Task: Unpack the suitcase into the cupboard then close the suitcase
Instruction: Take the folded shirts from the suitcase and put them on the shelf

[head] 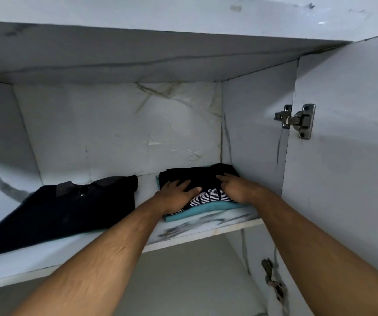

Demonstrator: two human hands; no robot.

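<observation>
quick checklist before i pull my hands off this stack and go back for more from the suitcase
1. Black top sits square on the teal garment: ok, edges roughly line up.
2. Stack fully on the shelf: ok, its front edge lies behind the shelf lip.
3. Left hand and right hand free to lift: ok, both lie flat on top, fingers not curled round the cloth.
4. Stack clear of the dark collared shirt: ok, a gap of bare shelf shows between them.
5. Cupboard door out of the way: ok, swung open on the right.
6. Suitcase state: cannot tell, not in view.
</observation>
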